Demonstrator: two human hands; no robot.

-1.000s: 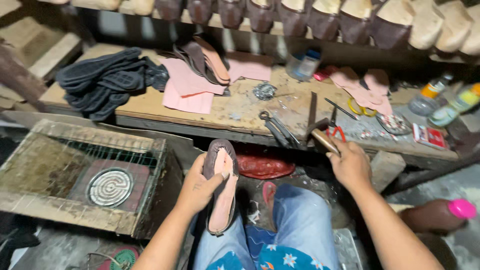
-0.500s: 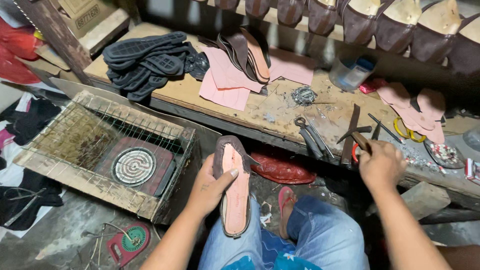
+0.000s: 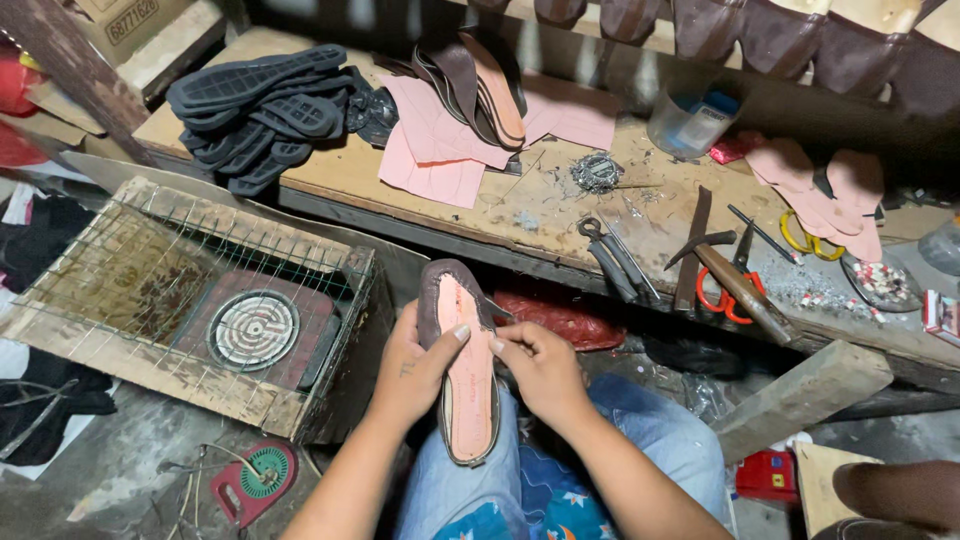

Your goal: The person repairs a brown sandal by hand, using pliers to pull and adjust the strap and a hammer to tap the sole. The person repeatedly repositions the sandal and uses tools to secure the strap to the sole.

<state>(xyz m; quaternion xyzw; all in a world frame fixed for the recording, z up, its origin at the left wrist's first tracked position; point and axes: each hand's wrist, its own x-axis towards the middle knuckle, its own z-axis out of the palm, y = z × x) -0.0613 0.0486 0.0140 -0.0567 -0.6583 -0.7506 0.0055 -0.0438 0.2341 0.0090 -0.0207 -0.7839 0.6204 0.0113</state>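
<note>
1. I am seeing my left hand (image 3: 415, 365) grasping a shoe (image 3: 462, 370) from its left side, with the thumb lying across the pink insole.
2. My right hand (image 3: 540, 368) is touching the right edge of the same shoe, with the fingers pinched on the brown rim near its middle.
3. The shoe is resting over my lap, above the blue trousers (image 3: 640, 440), with its sole side facing up and its toe pointing away from me, toward the tabletop (image 3: 330, 170).
4. On the tabletop, at the far left, a pile of black rubber soles (image 3: 265, 110) is lying.
5. Just beside it, some pink sheets (image 3: 440, 140) are lying, and brown shoe parts with another pink insole (image 3: 490, 85) are resting on top of them.
6. Near the front edge of the tabletop, pliers (image 3: 610, 255) are lying, and to their right a hammer (image 3: 735, 285) is lying across red-handled scissors (image 3: 722, 295).
7. A clear plastic cup (image 3: 690, 120) is standing at the back, and more pink insoles (image 3: 830, 190) are lying at the right.
8. To the left of my knees, a wooden box covered with wire mesh (image 3: 190, 290) is standing on the floor, and a round heating coil (image 3: 252, 330) is sitting inside it.
9. A wooden block (image 3: 800, 395) is lying to the right of my legs, under the edge of the tabletop.
</note>
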